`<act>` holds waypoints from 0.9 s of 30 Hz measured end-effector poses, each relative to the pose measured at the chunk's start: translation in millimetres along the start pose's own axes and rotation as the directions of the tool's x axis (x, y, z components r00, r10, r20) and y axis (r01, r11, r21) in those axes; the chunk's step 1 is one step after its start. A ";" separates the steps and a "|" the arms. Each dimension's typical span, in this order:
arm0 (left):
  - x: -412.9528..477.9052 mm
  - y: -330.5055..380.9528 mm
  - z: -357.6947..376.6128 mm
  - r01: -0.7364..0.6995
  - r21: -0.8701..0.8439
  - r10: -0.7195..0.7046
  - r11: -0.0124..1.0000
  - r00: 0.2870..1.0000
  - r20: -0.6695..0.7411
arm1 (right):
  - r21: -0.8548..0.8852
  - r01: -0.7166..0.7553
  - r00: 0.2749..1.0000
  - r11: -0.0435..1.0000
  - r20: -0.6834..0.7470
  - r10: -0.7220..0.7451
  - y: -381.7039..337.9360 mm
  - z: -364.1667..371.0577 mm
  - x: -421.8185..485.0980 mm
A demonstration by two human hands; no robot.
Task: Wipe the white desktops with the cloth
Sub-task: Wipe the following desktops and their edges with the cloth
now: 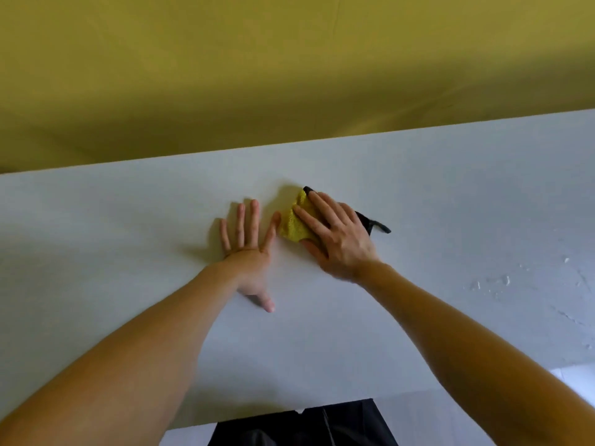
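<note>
Bare forearms point(467, 333) cross the desk point(128, 220); left hand point(249, 252) flat, empty, right hand point(338, 239) flat on the soft, light cloth point(294, 225), best pinned centrally.

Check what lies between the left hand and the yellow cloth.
Nothing does: in the head view only a thin strip of bare white desktop separates the flat left hand from the yellow cloth under the right hand.
</note>
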State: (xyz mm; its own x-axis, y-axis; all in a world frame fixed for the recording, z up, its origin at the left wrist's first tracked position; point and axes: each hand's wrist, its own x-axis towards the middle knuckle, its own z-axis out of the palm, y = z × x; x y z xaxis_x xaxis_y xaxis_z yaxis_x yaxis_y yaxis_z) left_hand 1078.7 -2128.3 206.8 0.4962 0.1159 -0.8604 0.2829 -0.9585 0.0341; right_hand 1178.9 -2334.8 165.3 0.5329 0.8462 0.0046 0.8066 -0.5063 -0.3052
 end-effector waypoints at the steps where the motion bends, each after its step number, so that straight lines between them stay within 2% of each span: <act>1: -0.7 0.3 -1.5 0.007 -0.008 -0.007 1.000 1.000 0.003 | -0.033 0.031 1.000 0.999 -0.002 -0.031 24.3 -5.9 8.5; 2: -1.3 0.3 -2.0 0.007 -0.013 -0.007 1.000 1.000 0.004 | -0.053 -0.020 0.999 0.998 -0.035 0.018 50.0 -12.6 19.2; 3: -1.7 -0.1 -1.6 0.000 -0.014 0.000 1.000 1.000 0.006 | -0.060 -0.139 0.987 0.988 -0.086 0.134 76.1 -19.9 31.1; 5: -1.0 -0.8 -1.3 -0.007 -0.017 0.007 1.000 1.000 0.013 | -0.012 -0.400 0.904 0.916 -0.171 0.392 108.0 -32.7 53.0; 7: -2.4 -0.7 -3.0 -0.008 -0.020 0.009 1.000 1.000 0.026 | 0.059 -0.505 0.844 0.861 -0.173 0.507 85.2 -24.6 69.0; 9: -3.4 0.2 -3.3 0.008 0.003 -0.008 1.000 1.000 0.026 | 0.080 -0.447 0.876 0.891 -0.164 0.454 25.7 -3.6 75.9; 11: -3.6 2.2 -4.0 0.041 0.029 -0.042 0.999 0.998 0.043 | 0.091 -0.224 0.968 0.970 -0.096 0.233 -28.4 14.8 77.8; 12: -3.3 3.8 -4.5 0.055 0.041 -0.057 0.998 0.997 0.051 | 0.075 -0.128 0.990 0.989 -0.050 0.132 -39.7 16.2 77.1; 14: -2.7 4.1 -4.7 0.059 0.061 -0.062 0.996 0.997 0.050 | 0.025 -0.020 1.000 0.999 -0.011 0.020 -21.3 5.1 79.6; 18: -4.0 1.1 -5.2 0.022 -0.009 -0.022 1.000 1.000 0.010 | -0.104 0.059 0.998 0.993 0.027 -0.057 36.1 -19.0 84.0; 24: -3.0 4.7 -8.0 0.066 0.022 -0.067 0.998 0.997 0.034 | 0.062 -0.076 0.997 0.995 -0.025 0.077 -15.5 0.6 69.9; 27: -4.9 3.3 -7.1 0.051 -0.001 -0.051 0.999 0.998 0.022 | 0.069 0.105 0.994 0.992 0.009 -0.105 19.2 -4.9 65.2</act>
State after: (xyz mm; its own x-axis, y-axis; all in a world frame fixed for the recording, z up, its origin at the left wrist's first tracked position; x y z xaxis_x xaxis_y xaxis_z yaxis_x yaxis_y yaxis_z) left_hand 1083.1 -2130.3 214.8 0.4629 0.1590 -0.8720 0.3090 -0.9510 -0.0094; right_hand 1230.5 -2290.2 164.3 0.4427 0.8962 0.0286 0.8381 -0.4022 -0.3684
